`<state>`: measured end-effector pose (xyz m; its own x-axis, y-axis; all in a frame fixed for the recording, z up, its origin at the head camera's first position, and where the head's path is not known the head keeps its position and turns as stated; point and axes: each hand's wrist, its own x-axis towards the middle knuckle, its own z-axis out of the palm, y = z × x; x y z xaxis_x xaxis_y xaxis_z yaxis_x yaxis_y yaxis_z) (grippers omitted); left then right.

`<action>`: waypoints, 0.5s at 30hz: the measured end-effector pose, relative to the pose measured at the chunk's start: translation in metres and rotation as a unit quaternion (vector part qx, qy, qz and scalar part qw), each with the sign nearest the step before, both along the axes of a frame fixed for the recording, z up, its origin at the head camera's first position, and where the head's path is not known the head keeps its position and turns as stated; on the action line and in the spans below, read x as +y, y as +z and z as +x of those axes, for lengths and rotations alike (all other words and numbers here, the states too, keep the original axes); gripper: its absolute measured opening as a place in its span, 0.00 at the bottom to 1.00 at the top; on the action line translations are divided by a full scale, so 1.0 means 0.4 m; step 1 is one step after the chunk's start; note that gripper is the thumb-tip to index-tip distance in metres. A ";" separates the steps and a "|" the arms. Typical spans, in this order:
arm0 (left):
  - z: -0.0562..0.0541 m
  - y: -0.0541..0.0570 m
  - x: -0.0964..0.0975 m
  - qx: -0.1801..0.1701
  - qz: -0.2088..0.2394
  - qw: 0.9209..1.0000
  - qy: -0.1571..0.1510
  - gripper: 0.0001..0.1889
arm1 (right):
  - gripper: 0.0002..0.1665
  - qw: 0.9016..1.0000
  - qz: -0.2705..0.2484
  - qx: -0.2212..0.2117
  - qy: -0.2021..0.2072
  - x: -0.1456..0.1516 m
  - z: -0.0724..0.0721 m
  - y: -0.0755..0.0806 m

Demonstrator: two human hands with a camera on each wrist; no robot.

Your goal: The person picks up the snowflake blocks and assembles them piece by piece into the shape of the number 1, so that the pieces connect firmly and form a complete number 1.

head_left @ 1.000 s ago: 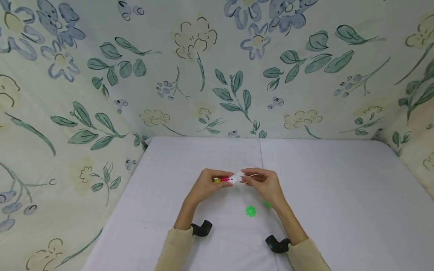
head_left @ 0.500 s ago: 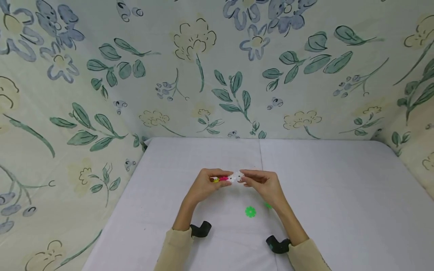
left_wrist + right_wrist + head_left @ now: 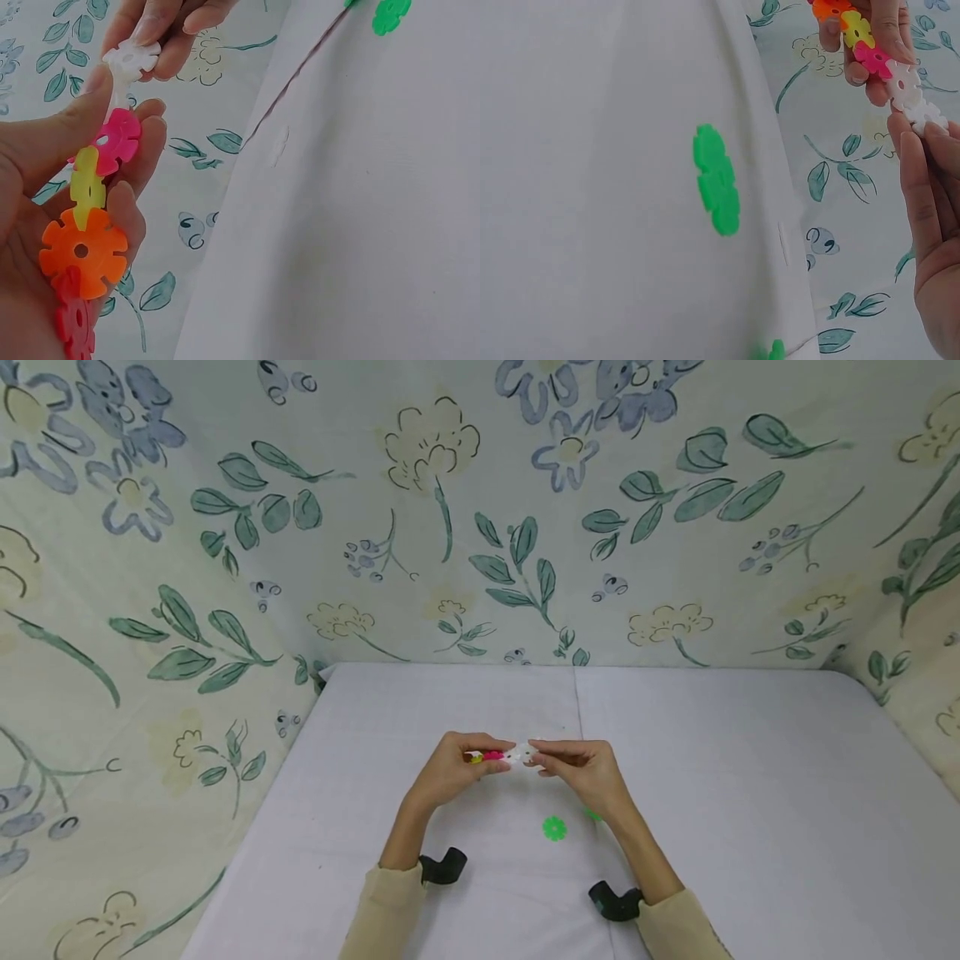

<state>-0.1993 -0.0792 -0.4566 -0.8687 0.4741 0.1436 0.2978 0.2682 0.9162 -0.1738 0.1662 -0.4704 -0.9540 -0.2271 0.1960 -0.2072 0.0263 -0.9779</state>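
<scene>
A chain of interlocking flower-shaped plastic discs stretches between the two hands over the table. My left hand [image 3: 450,772] grips it. In the left wrist view the chain runs from a red disc [image 3: 75,322] through an orange disc [image 3: 103,259], a yellow disc [image 3: 88,184] and a pink disc [image 3: 120,142] to white at the far end. The right wrist view shows two white discs there: one white disc [image 3: 906,82] beside the pink, and an end white disc [image 3: 924,116] pinched by thumb and fingers of my right hand [image 3: 592,772]. Fingers partly cover both.
A green flower disc [image 3: 554,828] lies on the white-covered table [image 3: 750,793] below the hands. Another green disc [image 3: 592,814] shows partly behind the right wrist. Black wrist mounts [image 3: 444,867] sit at both sleeves. Floral cloth [image 3: 480,577] hangs behind the table.
The right hand's fingertips have shifted slightly left and down with the white end disc. The left hand keeps its grip nearly in place. The green discs have not moved.
</scene>
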 end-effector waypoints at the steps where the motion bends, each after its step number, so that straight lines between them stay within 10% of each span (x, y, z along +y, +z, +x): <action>1: 0.000 0.001 0.000 0.002 0.001 1.000 -0.001 0.14 | 0.16 1.000 0.001 0.000 0.000 0.000 0.000 0.000; 15: -0.002 -0.004 0.004 0.005 0.008 1.000 -0.004 0.14 | 0.16 1.000 0.027 0.011 -0.001 -0.002 0.008 0.011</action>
<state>-0.2000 -0.0776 -0.4582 -0.8637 0.4781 0.1594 0.3087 0.2518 0.9172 -0.1704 0.1654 -0.4661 -0.9497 -0.2369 0.2046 -0.2289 0.0798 -0.9702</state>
